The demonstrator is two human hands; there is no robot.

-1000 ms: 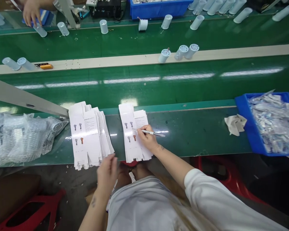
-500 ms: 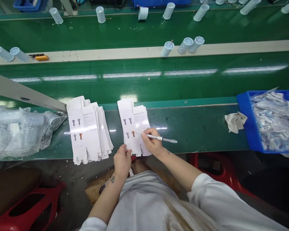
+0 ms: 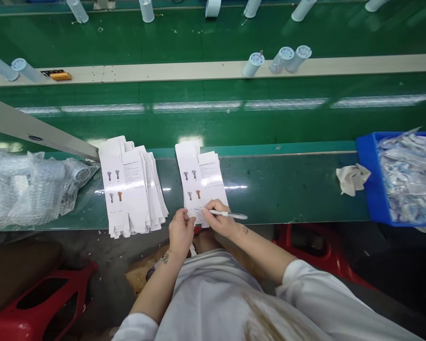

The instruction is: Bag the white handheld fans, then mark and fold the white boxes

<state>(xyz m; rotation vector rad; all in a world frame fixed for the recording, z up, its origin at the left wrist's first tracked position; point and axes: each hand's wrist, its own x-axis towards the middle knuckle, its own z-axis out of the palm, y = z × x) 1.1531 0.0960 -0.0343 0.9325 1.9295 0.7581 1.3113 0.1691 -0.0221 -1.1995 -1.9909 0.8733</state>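
A flat white printed carton (image 3: 209,177) lies on the dark green bench in front of me, with small pictures of handheld devices on it. My right hand (image 3: 218,219) is closed around a white pen (image 3: 230,214), its tip at the carton's lower part. At the carton's lower left edge, my left hand (image 3: 181,229) has thumb and fingers pinched on the cardboard. Left of it lies a stack of like flat cartons (image 3: 128,189), fanned out unevenly.
Bubble-wrapped items (image 3: 31,189) lie at the far left beside a slanting beam (image 3: 39,128). On the right are a crumpled tissue (image 3: 352,179) and a blue bin (image 3: 374,189) of small plastic packets. White cylinders (image 3: 253,65) stand on the pale rail. Red stools (image 3: 57,293) are below.
My right hand has moved left and down over the carton, carrying the pen tip to its lower part. My left hand stays at the edge. The view has shifted slightly.
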